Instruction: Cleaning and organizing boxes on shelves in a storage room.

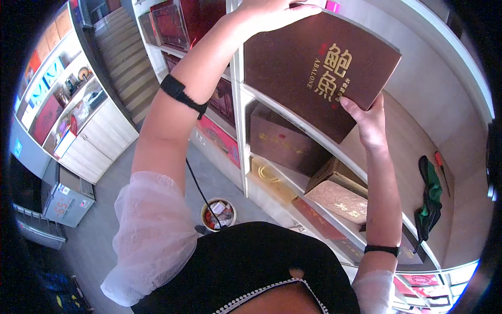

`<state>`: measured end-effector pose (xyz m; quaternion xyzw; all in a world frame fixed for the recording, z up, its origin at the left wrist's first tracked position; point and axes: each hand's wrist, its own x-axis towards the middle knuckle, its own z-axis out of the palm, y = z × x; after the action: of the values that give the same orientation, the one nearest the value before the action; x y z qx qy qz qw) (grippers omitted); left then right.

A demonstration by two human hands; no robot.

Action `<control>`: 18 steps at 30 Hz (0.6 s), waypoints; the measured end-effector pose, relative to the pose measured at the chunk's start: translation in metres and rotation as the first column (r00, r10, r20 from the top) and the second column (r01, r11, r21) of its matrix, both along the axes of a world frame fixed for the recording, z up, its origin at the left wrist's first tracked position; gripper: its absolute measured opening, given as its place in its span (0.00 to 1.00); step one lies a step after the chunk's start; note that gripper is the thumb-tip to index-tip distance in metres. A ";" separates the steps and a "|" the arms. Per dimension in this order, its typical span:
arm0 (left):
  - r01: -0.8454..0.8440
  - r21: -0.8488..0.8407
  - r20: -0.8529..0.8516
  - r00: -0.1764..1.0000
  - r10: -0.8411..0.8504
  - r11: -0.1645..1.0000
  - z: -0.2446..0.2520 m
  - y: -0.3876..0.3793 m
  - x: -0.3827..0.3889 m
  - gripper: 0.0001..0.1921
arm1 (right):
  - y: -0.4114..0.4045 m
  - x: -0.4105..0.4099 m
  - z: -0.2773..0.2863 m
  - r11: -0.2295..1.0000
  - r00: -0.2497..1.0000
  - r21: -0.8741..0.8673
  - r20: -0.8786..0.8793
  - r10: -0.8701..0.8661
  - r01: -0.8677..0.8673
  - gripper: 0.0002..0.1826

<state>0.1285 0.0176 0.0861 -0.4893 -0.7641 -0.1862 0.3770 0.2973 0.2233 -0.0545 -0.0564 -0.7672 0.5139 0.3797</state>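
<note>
A large flat brown gift box (290,66) with gold and red writing is held tilted at the shelf unit. My right hand (368,117) grips its lower right corner, thumb on the front face and fingers behind. At the upper edge, my left hand (280,15) lies against the box, thumb along the edge; its other fingers are partly cut off by the picture's top. Close to that edge is a small pink object (332,6). Beneath the box runs a white shelf board (290,112), and the lower part of the box overlaps it.
A green and black cloth item (429,200) and a red-handled screwdriver (440,163) lie on the curved shelf at right. Lower shelves hold a dark box (286,141), a gold box (274,178) and a pinkish box (337,198). A filled waste bin (203,216) stands on the floor; stairs (125,59) rise behind.
</note>
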 end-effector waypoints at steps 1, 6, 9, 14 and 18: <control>0.012 -0.001 -0.005 1.000 -0.012 1.000 -0.001 0.001 -0.001 0.30 | -0.001 0.002 0.001 1.000 1.000 -0.009 0.008 -0.002 0.002 0.45; -0.068 0.019 0.038 0.997 0.068 0.997 0.000 0.017 0.003 0.30 | 0.007 0.000 -0.003 0.994 0.996 0.073 0.037 -0.081 0.079 0.51; 0.149 0.098 0.087 0.984 -0.158 0.984 -0.009 0.007 -0.039 0.23 | -0.005 0.009 0.005 0.982 0.995 0.165 -0.010 0.097 -0.094 0.56; 0.373 0.342 -0.265 0.919 -0.292 0.863 -0.025 -0.005 0.018 0.16 | 0.019 0.073 0.026 0.816 0.858 0.562 0.344 -0.381 0.136 0.52; 0.726 0.304 -0.239 0.684 -0.689 0.616 -0.088 0.030 0.123 0.16 | 0.094 0.147 0.019 0.643 0.761 0.747 0.317 -0.566 0.167 0.33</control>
<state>0.2511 0.0475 -0.0015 -0.6774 -0.4388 -0.4377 0.3961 0.4443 0.3177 -0.0352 -0.2130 -0.9425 0.0678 0.2484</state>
